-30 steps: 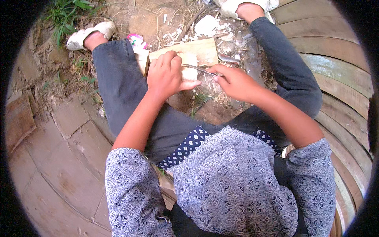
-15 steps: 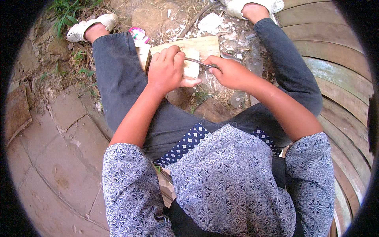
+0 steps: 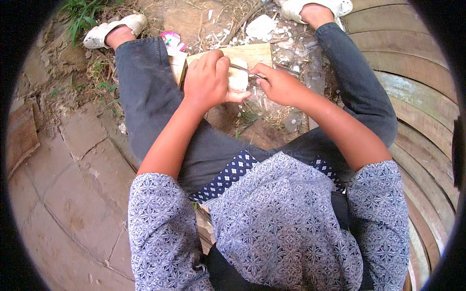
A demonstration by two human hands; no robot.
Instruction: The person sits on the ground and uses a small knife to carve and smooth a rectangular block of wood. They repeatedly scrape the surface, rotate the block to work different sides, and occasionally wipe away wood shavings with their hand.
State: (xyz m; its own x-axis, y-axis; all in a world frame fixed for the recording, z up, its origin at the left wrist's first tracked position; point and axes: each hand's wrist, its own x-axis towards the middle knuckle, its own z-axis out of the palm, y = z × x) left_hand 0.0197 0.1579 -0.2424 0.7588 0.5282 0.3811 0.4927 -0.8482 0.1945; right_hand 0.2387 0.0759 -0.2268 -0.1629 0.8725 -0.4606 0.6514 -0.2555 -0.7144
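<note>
My left hand [image 3: 208,80] is curled over a flat, cream-coloured block [image 3: 239,80], thumb stretched along its near edge. The block looks like wood or similar carving material. From the right, my right hand [image 3: 280,87] grips a thin metal tool [image 3: 242,69], perhaps a knife. Its slim shaft runs left across the block to my left fingers, which hide its far end. Below and beyond the block lies a pale wooden board [image 3: 259,54].
A second piece of wood [image 3: 178,67] stands left of the board, beside my trouser leg. A pink and white wrapper [image 3: 173,41] lies behind it. White chips and a larger white piece [image 3: 261,27] litter the dirt. Curved wooden slats [image 3: 412,87] run along the right, paving slabs [image 3: 82,179] along the left.
My right hand and the tool have shifted slightly, and the tool's angle across the block has changed a little. My left hand stays over the block.
</note>
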